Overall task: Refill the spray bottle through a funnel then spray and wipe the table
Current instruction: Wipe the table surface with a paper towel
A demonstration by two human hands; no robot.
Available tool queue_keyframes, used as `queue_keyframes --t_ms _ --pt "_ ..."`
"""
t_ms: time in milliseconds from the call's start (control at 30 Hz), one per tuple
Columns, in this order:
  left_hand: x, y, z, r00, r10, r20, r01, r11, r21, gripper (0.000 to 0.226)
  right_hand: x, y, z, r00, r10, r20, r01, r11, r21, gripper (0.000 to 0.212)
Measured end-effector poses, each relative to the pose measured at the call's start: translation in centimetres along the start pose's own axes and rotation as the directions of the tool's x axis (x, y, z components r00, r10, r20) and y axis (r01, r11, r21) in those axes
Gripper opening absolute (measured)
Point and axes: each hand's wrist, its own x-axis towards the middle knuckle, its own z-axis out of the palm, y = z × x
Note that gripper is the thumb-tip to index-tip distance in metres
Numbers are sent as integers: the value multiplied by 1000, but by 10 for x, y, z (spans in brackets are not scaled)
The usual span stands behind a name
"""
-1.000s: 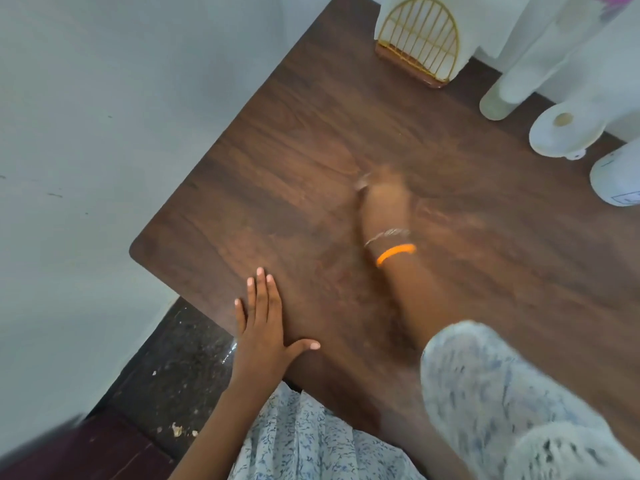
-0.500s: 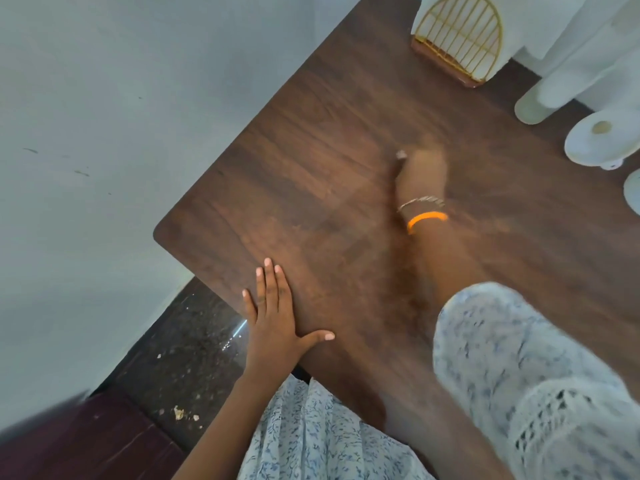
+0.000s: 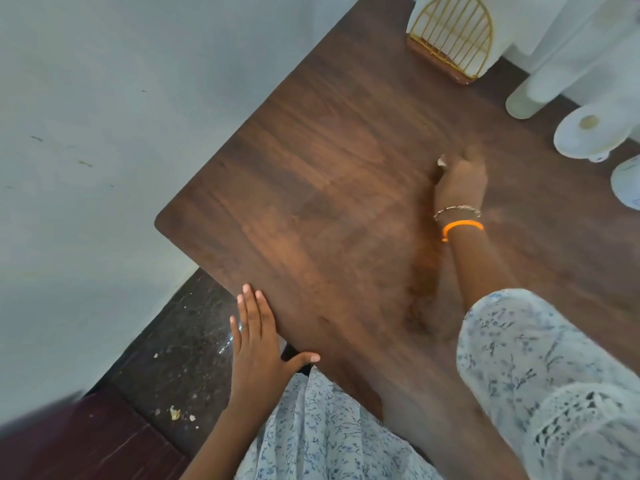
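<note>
My right hand lies blurred on the dark wooden table, past its middle. Its fingers are curled over a small pale wipe, of which only a corner shows at the fingertips. The wrist carries a chain bracelet and an orange band. My left hand rests flat with straight fingers on the table's near left edge, thumb spread. A white bottle with a label is cut off at the right edge.
A gold wire holder stands at the table's far edge. To its right stand a tall white cylinder and a white round object with a yellowish centre. A pale wall is on the left, dark speckled floor below it.
My right hand has slid to the right across the table with the wipe under it. My left hand has stayed flat on the near edge.
</note>
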Motion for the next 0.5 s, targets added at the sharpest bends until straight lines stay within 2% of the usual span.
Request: queue_keyframes --t_ms 33,67,100,133,167,200,233,300,333,367,400,433,467,500 --pt "-3 -1 2 1000 -22 -6 22 999 -24 127 1 0 -6 998 58 -36 -59 998 -9 35" --pt "-5 -3 3 999 -40 -13 39 998 -45 127 -6 0 0 994 63 -93 -58 996 62 29" --pt "-7 -4 4 999 -52 -16 51 997 -63 127 -30 -13 13 996 -66 -54 68 997 29 25" --pt "-8 -5 4 998 -58 -19 57 995 -77 126 -61 -30 29 963 -263 61 261 964 40 23" --pt "-9 -6 4 998 -62 -24 59 994 -90 126 -98 -48 47 897 -403 182 394 915 85 25" --pt "-10 -6 4 997 -65 -28 62 993 -99 125 -130 -66 50 818 -527 231 505 850 152 27" --pt "-11 -6 4 997 -71 -25 68 992 -105 125 -149 -71 49 764 -590 262 569 807 158 27" --pt "-10 -4 4 996 -89 -11 87 990 -109 127 -153 -65 45 720 -627 297 610 776 160 28" --pt "-9 -2 3 995 -97 -5 95 990 -105 130 -144 -53 65 755 -569 326 559 818 134 30" --pt "-8 -1 1 995 -102 2 102 990 -97 132 -134 -44 71 724 -457 517 480 872 99 35" --pt "-7 0 1 994 -107 10 107 990 -91 133 -134 -45 84 608 -472 638 473 861 186 46" --pt "-7 1 -1 993 -112 19 114 989 -92 134 -129 -36 99 542 -704 459 670 692 270 59" --pt "-7 2 -2 993 -116 26 118 988 -102 134 -126 -31 104 507 -827 244 727 562 394 62" --pt "-8 3 -3 993 -117 32 120 985 -121 134 -118 -24 89 423 -891 164 663 428 614 49"
